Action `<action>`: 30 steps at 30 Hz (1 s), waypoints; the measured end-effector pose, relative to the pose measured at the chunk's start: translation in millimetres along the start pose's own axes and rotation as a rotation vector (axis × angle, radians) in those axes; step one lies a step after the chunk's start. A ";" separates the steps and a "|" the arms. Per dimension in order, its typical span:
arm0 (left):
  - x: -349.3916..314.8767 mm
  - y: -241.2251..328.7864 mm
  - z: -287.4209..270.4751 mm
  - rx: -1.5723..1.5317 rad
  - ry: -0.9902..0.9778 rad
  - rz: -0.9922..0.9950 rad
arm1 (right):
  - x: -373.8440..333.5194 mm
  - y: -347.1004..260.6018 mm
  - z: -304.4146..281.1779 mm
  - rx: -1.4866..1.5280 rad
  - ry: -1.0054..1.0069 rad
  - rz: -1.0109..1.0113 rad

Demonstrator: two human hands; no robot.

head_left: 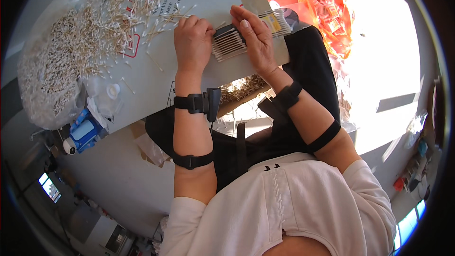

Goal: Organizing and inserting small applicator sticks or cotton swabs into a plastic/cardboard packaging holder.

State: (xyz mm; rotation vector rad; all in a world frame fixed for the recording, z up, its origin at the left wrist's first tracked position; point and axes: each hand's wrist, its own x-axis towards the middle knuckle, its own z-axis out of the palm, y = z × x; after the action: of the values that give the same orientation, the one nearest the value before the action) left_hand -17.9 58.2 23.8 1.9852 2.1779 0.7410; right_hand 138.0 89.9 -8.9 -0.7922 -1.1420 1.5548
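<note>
Hands both on bundle of cotton swabs (232, 42) at near edge of grey board (199, 73) on lap | left hand (192, 42) grip clamped on bundle's left end | right hand (253, 38) grip closed over its top, clear packet (277, 21) beneath | loose swab heap (118, 9) well left | orange bag (327, 12) far right.

Wooden cotton swabs (230, 42); matt cardboard sheet (208, 0).

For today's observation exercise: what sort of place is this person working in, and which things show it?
Probably a small hand-packing workplace. A loose heap of cotton swabs lies on a cardboard sheet used as a board, and both hands press a neat row of swabs into a clear packet.
</note>
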 end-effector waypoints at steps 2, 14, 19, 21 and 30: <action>4.4 -0.7 -1.3 0.103 -0.024 0.076 | -0.1 -0.1 2.1 -0.005 -0.017 0.000; -77.5 3.6 -46.2 -0.427 0.002 -0.520 | 3.5 -3.1 -2.8 0.080 -0.004 0.039; -80.3 -59.1 -48.7 0.195 0.257 -0.791 | 2.7 -2.8 2.4 0.102 -0.022 0.043; -75.3 -59.0 -44.2 0.237 0.152 -0.817 | 2.5 -4.7 -0.2 0.088 -0.013 0.051; -22.7 -0.8 -9.2 0.057 0.089 -0.105 | 3.4 -7.0 -0.6 0.182 0.010 0.083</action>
State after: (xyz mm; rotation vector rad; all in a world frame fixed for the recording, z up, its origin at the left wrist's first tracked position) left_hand -19.0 33.9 26.0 1.8797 2.3586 0.7756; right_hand 139.9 93.7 -2.3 -0.7317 -0.9544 1.6952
